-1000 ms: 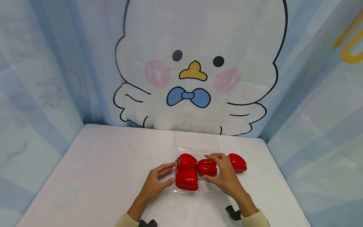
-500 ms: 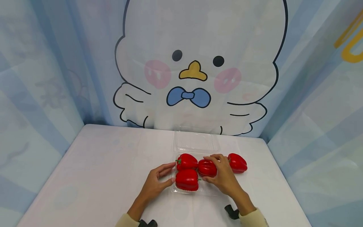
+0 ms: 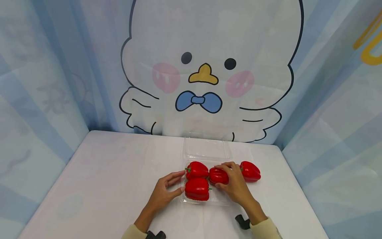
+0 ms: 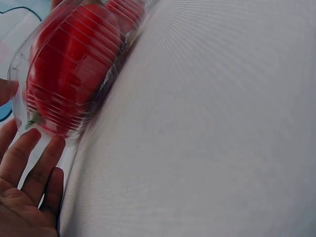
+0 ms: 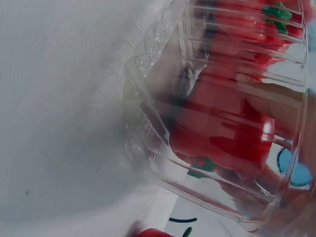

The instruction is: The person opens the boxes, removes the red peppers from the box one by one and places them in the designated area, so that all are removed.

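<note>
A clear plastic clamshell box [image 3: 219, 198] lies on the white table, its lid [image 3: 206, 147] folded back toward the far side. Inside, two red bell peppers fill the left half: the nearer pepper [image 3: 197, 190] and the farther pepper [image 3: 197, 170]. My right hand [image 3: 235, 184] holds a third red bell pepper [image 3: 218, 176] in the box's right half, thumb on its near side and fingers over its far side. Extended fingers of my left hand [image 3: 163, 190] touch the box's left wall; the left wrist view shows the fingertips [image 4: 58, 142] against the ribbed plastic.
Another red bell pepper [image 3: 250, 172] lies on the table right of the box, just beyond my right hand. Curtains with a cartoon bird [image 3: 206, 109] hang behind and on both sides of the table [image 3: 119, 186]. Black wrist mounts [image 3: 243, 222] show below the hands.
My right thumb has shifted slightly, from beside the held pepper onto its near side. The pepper has hardly moved. The left hand stays at the box's left wall.
</note>
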{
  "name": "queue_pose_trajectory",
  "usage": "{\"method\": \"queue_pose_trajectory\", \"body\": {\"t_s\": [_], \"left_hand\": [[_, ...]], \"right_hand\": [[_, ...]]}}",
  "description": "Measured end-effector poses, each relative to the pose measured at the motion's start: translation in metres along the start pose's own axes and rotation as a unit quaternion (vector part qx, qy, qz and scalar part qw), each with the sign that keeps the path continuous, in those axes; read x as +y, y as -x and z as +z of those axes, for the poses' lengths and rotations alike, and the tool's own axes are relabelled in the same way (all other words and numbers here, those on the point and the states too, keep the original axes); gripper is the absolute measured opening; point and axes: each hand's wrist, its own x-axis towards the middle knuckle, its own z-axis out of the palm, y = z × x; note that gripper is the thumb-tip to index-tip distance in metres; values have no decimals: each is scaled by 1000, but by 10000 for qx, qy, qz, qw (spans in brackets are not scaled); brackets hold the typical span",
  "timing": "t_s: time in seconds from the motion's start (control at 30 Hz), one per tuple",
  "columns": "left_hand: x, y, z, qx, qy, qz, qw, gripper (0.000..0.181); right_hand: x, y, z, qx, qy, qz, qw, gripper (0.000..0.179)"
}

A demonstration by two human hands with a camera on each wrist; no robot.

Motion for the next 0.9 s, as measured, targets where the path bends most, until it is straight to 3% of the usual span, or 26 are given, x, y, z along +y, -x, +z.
{"method": "queue_pose_trajectory", "body": {"t_s": [0.43, 0.9], "left_hand": [[2, 1, 0, -22, -24, 31, 10000, 56], [0, 0, 0, -13, 49, -32, 10000, 56]], "right_hand": [[4, 2, -2, 96, -228, 47, 9997, 71], [0, 6, -12, 501, -429, -218, 9976, 70]]}}
